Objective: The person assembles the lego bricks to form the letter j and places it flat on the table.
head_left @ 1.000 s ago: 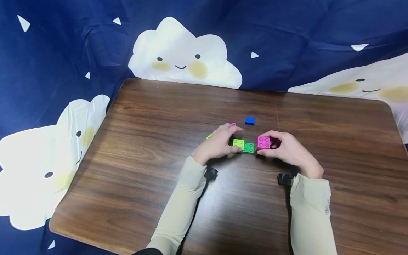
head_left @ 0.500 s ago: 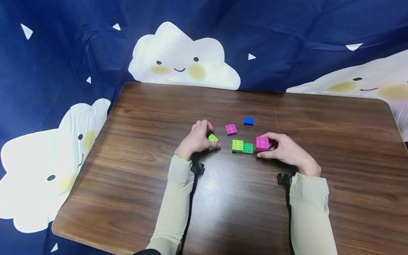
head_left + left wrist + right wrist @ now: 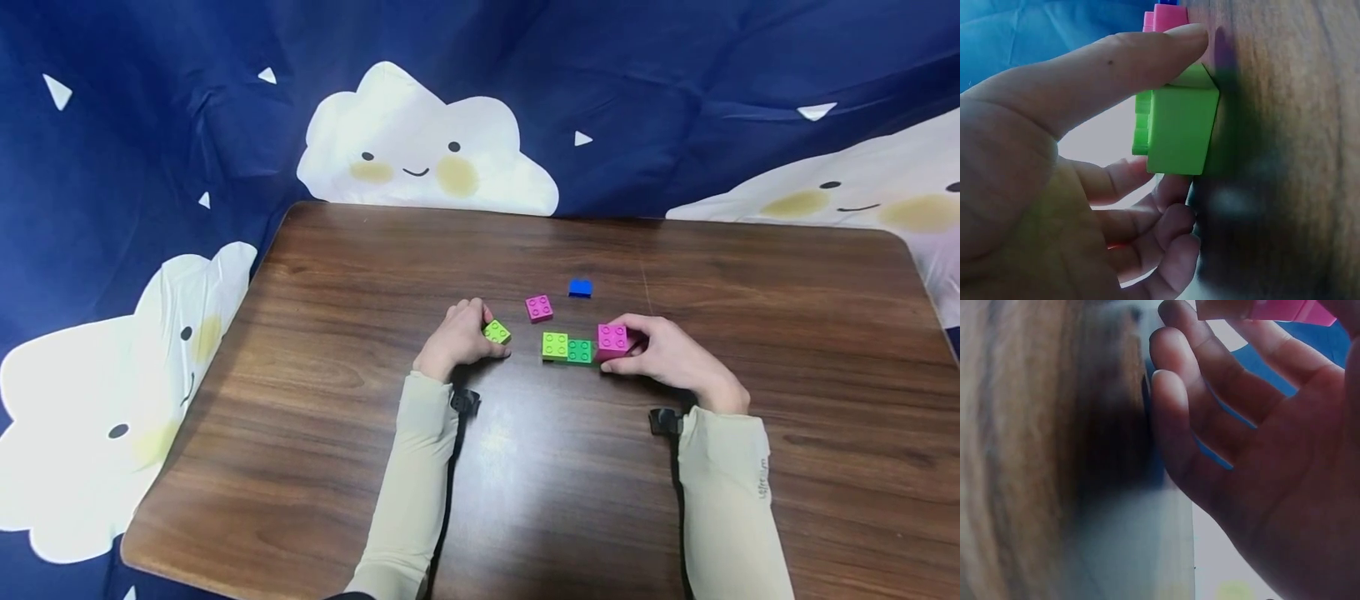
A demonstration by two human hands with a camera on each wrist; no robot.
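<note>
In the head view my left hand [image 3: 459, 340] pinches a loose lime toy brick [image 3: 497, 332] between thumb and fingers. The left wrist view shows this brick [image 3: 1180, 131] slightly tilted, close to the table, with the thumb on its upper side. My right hand [image 3: 672, 360] grips a magenta brick [image 3: 612, 337] at the right end of a short row. In that row a lime brick [image 3: 555, 345] stands beside a darker green brick [image 3: 580, 351]. Only the magenta brick's lower edge [image 3: 1291, 309] shows in the right wrist view, above loosely bent fingers.
Between the hands and farther back lies another magenta brick [image 3: 538, 308]. A blue brick [image 3: 581, 288] sits beyond it. The brown wooden table [image 3: 337, 467] ends at a dark blue curtain [image 3: 630, 100] with cloud prints.
My left hand has left the lime-and-green row, moved left and taken hold of the loose lime brick. My right hand has stayed at the magenta brick, which now sits closer against the row.
</note>
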